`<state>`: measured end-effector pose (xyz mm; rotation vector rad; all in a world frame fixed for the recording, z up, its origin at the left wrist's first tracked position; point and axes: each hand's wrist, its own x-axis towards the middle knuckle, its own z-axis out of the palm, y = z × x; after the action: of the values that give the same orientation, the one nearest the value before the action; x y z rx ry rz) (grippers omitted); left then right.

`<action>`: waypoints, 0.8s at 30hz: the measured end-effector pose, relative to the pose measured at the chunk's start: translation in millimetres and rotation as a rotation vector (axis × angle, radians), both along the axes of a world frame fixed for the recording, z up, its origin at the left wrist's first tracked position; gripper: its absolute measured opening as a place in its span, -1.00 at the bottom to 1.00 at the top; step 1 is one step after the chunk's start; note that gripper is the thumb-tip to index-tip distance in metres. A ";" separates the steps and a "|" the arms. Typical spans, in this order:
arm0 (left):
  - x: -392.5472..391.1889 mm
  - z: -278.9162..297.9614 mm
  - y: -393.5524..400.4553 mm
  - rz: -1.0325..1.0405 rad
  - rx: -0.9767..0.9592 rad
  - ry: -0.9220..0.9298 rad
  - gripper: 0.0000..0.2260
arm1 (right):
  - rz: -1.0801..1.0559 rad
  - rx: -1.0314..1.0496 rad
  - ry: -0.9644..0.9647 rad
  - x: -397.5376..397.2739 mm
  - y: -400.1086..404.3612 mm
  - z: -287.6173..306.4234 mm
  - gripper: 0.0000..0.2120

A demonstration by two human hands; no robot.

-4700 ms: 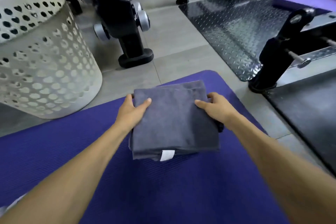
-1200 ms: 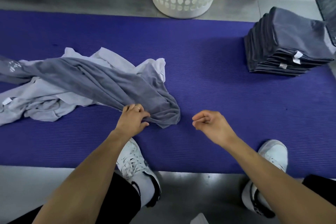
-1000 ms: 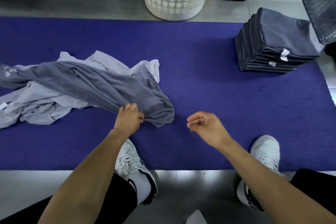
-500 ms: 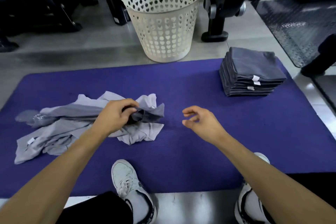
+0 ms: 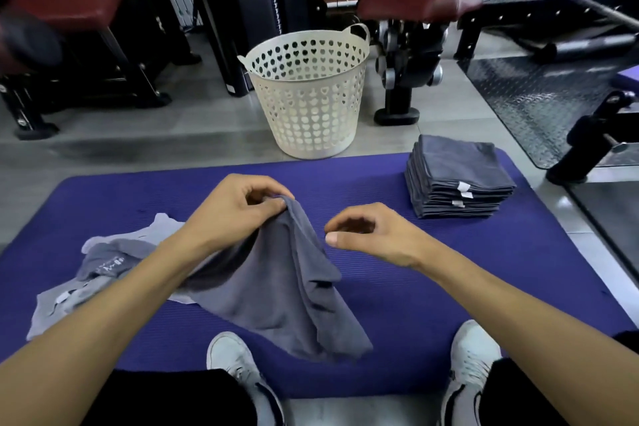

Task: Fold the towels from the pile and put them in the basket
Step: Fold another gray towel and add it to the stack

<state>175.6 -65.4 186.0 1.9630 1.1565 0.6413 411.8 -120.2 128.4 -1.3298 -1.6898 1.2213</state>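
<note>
Fingers and thumb of the left hand [image 5: 232, 209] pinch a raised corner of a dark grey towel [image 5: 280, 290], which drapes down from the grip toward the person and spreads over the purple mat [image 5: 449, 273] just ahead of two white shoes. Just right of that grip, the right hand [image 5: 371, 235] hovers with its fingers loosely curled and nothing in them, close beside the hanging cloth but apart from it. Below and to the left of the left forearm lies the pile of unfolded towels [image 5: 103, 270], light grey ones crumpled with a darker one among them, flat on the mat. Farther right of the right hand, near the mat's far corner, stands a neat stack of folded dark grey towels [image 5: 456, 180] with small white tags showing along its near edge. Beyond both hands, just off the mat's far edge on the grey floor, stands the white basket [image 5: 307, 97], upright, its wall pierced with heart-shaped holes. Behind it stands black gym equipment with dark red pads.
</note>
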 end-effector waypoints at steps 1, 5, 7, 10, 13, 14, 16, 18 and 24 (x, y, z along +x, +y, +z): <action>4.9 2.0 2.0 -0.002 -0.011 0.000 -0.83 | -0.024 0.005 0.011 2.0 -2.6 3.1 -0.78; 20.4 9.7 11.6 -0.026 -0.075 -0.013 -0.86 | -0.023 0.043 -0.078 7.6 -9.1 3.1 -0.85; 20.8 10.8 18.7 -0.063 -0.128 0.015 -0.89 | -0.043 0.053 -0.144 11.5 -8.7 2.5 -0.92; 16.4 0.6 30.4 -0.101 -0.169 0.109 -0.91 | -0.104 -0.036 -0.117 18.8 -5.7 13.3 -0.88; 16.1 -21.4 41.4 -0.044 -0.111 0.242 -0.94 | -0.240 -0.142 -0.022 23.3 -0.8 28.2 -0.84; 17.6 -27.3 42.3 -0.013 -0.105 0.268 -0.95 | -0.298 -0.199 0.011 24.4 2.4 30.3 -0.84; 22.8 -35.1 39.5 0.010 -0.112 0.244 -0.96 | -0.412 -0.332 0.110 27.2 8.6 30.7 -0.83; 29.4 -39.2 30.3 -0.028 -0.144 0.166 -0.97 | -0.508 -0.434 0.262 28.4 14.1 29.7 -0.87; 58.5 -59.9 0.1 -0.054 -0.122 0.137 -0.86 | -0.567 -0.498 0.533 17.4 29.1 35.0 -0.89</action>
<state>234.1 -65.2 126.0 1.9509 1.1913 0.4039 429.2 -91.1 163.5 -1.4490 -0.5954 1.5072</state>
